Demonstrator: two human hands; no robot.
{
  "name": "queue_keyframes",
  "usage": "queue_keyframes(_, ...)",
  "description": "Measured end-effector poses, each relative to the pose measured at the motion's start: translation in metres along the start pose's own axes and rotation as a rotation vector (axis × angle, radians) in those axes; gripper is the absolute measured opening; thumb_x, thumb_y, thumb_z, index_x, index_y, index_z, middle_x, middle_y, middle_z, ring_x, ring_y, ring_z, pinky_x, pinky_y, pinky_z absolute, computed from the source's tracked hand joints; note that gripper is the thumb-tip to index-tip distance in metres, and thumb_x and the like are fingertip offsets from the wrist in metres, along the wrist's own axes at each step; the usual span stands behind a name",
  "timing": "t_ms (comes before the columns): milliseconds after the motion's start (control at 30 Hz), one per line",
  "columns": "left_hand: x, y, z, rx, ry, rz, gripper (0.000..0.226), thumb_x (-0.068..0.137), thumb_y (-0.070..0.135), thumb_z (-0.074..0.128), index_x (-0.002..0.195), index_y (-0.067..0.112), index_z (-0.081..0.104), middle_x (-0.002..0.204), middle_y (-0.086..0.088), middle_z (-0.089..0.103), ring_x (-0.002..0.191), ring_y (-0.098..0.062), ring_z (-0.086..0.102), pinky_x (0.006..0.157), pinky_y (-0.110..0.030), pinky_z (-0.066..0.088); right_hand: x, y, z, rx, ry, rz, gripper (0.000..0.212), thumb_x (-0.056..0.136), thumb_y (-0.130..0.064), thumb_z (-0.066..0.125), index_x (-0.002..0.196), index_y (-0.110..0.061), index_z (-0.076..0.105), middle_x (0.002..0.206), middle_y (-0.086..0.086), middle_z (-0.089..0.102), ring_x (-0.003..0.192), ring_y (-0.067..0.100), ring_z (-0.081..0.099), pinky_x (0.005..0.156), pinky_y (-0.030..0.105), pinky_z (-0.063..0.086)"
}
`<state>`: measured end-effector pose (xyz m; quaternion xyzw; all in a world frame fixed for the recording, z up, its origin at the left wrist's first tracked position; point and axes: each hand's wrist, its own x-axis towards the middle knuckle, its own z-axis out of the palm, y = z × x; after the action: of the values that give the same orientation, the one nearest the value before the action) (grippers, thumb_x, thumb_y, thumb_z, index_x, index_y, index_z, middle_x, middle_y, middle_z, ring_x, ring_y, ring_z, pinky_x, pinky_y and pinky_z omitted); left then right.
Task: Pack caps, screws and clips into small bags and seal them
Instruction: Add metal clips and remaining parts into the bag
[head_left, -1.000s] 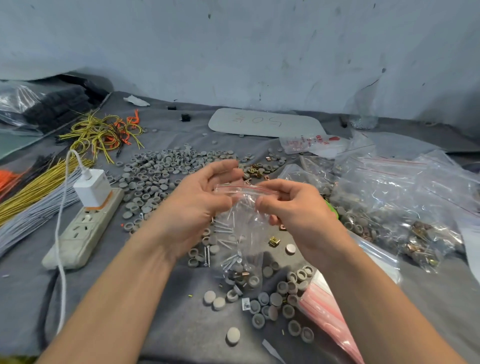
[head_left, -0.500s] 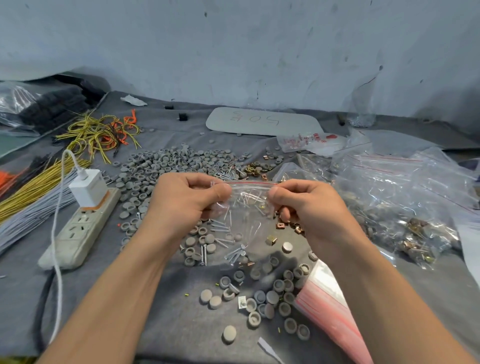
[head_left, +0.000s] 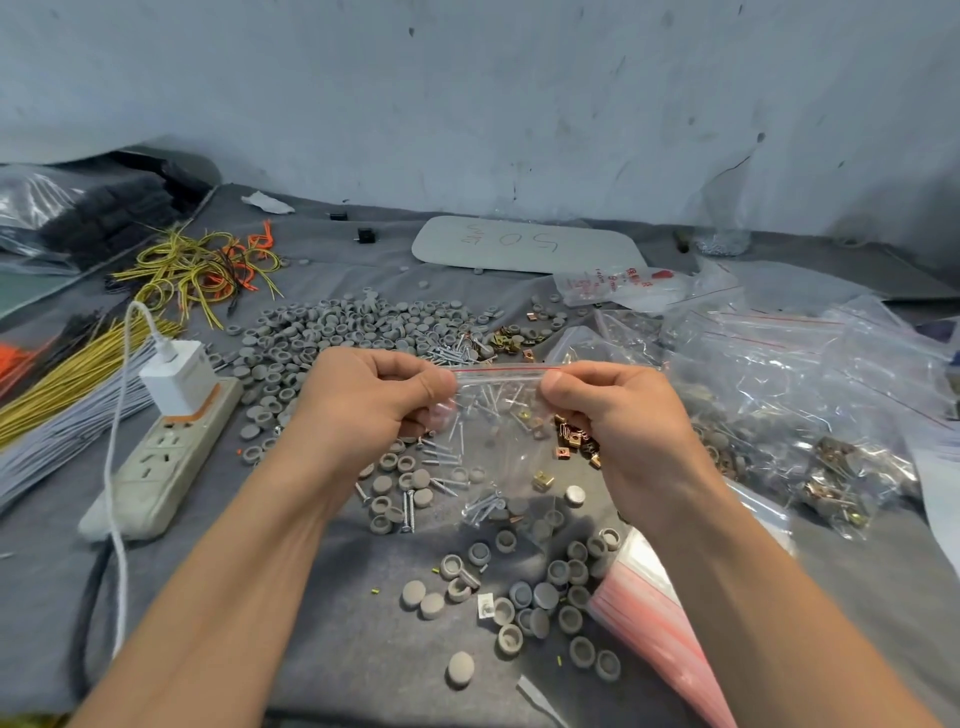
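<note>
A small clear zip bag (head_left: 496, 415) with a red seal line hangs over the middle of the table. My left hand (head_left: 371, 397) pinches the left end of its top strip and my right hand (head_left: 613, 410) pinches the right end, stretching the strip flat between them. Screws and caps sit low inside the bag. Beneath and behind it lie a big heap of grey caps (head_left: 332, 338), loose screws (head_left: 441, 457) and brass clips (head_left: 571, 441). More grey caps (head_left: 540, 597) are scattered near the front edge.
A stack of empty red-lined bags (head_left: 654, 618) lies front right. Filled bags (head_left: 789, 405) are piled on the right. A power strip (head_left: 166, 457) with a white charger sits at the left, beside bundles of yellow and grey wires (head_left: 78, 384). A grey plate (head_left: 524, 244) lies at the back.
Both hands have spread apart along the bag's top strip, and the seal is pulled straight between them. The bag's mouth, loosely open a second ago, looks pressed flat.
</note>
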<state>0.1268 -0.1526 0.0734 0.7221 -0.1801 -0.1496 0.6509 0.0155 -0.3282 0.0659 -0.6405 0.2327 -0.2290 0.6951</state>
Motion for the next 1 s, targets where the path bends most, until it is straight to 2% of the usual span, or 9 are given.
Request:
queue_keyframes(167, 0.0, -0.003, -0.002, -0.023, -0.027, -0.028, 0.006, 0.082, 0.012, 0.082, 0.078, 0.009, 0.079, 0.073, -0.012, 0.076, 0.058, -0.014, 0.069, 0.054, -0.021, 0.055, -0.001, 0.002, -0.003, -0.088, -0.043, -0.047, 0.011, 0.088, -0.009, 0.079, 0.077, -0.01, 0.082, 0.074, 0.007, 0.075, 0.07, 0.011, 0.063, 0.078, 0.032, 0.05)
queue_keyframes(267, 0.0, -0.003, -0.003, -0.006, -0.012, -0.051, 0.007, 0.081, 0.012, 0.083, 0.077, 0.008, 0.079, 0.073, -0.013, 0.077, 0.055, -0.012, 0.068, 0.051, -0.019, 0.054, 0.0, 0.003, -0.004, -0.098, -0.02, -0.048, 0.014, 0.087, -0.009, 0.08, 0.074, -0.014, 0.082, 0.072, 0.006, 0.075, 0.068, 0.011, 0.063, 0.073, 0.029, 0.05)
queue_keyframes(433, 0.001, -0.003, -0.004, 0.038, -0.02, -0.048, 0.014, 0.084, 0.01, 0.081, 0.07, 0.01, 0.079, 0.071, -0.013, 0.076, 0.055, -0.012, 0.065, 0.052, -0.019, 0.055, 0.001, 0.001, -0.005, -0.042, -0.026, 0.004, 0.023, 0.084, 0.003, 0.078, 0.065, -0.01, 0.079, 0.067, 0.009, 0.071, 0.065, 0.017, 0.06, 0.065, 0.024, 0.052)
queue_keyframes(567, 0.0, -0.003, 0.0, 0.02, -0.083, -0.047, 0.015, 0.085, 0.013, 0.08, 0.07, 0.017, 0.082, 0.075, -0.012, 0.077, 0.061, -0.012, 0.066, 0.059, -0.021, 0.056, -0.002, 0.0, -0.003, -0.031, -0.053, 0.009, 0.022, 0.087, -0.003, 0.076, 0.067, -0.012, 0.078, 0.067, 0.009, 0.065, 0.057, 0.013, 0.051, 0.053, 0.018, 0.044)
queue_keyframes(667, -0.002, -0.003, 0.002, 0.004, -0.112, -0.043, 0.006, 0.083, 0.016, 0.082, 0.077, 0.017, 0.083, 0.079, -0.014, 0.077, 0.066, -0.015, 0.067, 0.06, -0.021, 0.056, -0.003, 0.001, 0.001, -0.095, -0.083, -0.023, 0.02, 0.088, -0.012, 0.078, 0.068, -0.013, 0.076, 0.066, 0.004, 0.066, 0.058, 0.011, 0.053, 0.055, 0.017, 0.044)
queue_keyframes(733, -0.003, -0.002, 0.005, 0.016, -0.14, -0.035, 0.004, 0.079, 0.023, 0.084, 0.08, 0.019, 0.083, 0.081, -0.011, 0.078, 0.071, -0.016, 0.071, 0.063, -0.023, 0.057, -0.003, 0.003, 0.004, -0.135, -0.077, -0.049, 0.017, 0.087, -0.01, 0.078, 0.071, -0.012, 0.079, 0.065, 0.002, 0.069, 0.06, 0.009, 0.056, 0.057, 0.015, 0.045)
queue_keyframes(867, -0.008, -0.003, 0.016, 0.035, -0.177, -0.034, 0.003, 0.08, 0.019, 0.085, 0.082, 0.019, 0.083, 0.084, -0.009, 0.079, 0.079, -0.019, 0.077, 0.078, -0.031, 0.061, -0.005, 0.007, 0.008, -0.19, -0.092, -0.084, 0.018, 0.088, -0.014, 0.079, 0.074, -0.024, 0.081, 0.065, -0.004, 0.072, 0.06, 0.004, 0.062, 0.059, 0.014, 0.049)
queue_keyframes(933, -0.009, -0.003, 0.021, 0.024, -0.171, -0.032, 0.003, 0.081, 0.015, 0.085, 0.082, 0.012, 0.083, 0.083, -0.01, 0.079, 0.079, -0.02, 0.077, 0.074, -0.028, 0.062, -0.006, 0.007, 0.009, -0.203, -0.088, -0.112, 0.019, 0.089, -0.014, 0.079, 0.073, -0.025, 0.08, 0.064, -0.004, 0.071, 0.058, 0.005, 0.061, 0.058, 0.015, 0.049)
queue_keyframes(1000, -0.01, -0.003, 0.025, -0.006, -0.151, -0.031, 0.003, 0.081, 0.01, 0.084, 0.082, 0.008, 0.082, 0.08, -0.011, 0.078, 0.072, -0.018, 0.076, 0.065, -0.02, 0.057, -0.007, 0.007, 0.011, -0.205, -0.081, -0.125, 0.02, 0.09, -0.014, 0.078, 0.074, -0.025, 0.08, 0.064, -0.003, 0.07, 0.06, 0.011, 0.058, 0.058, 0.024, 0.049)
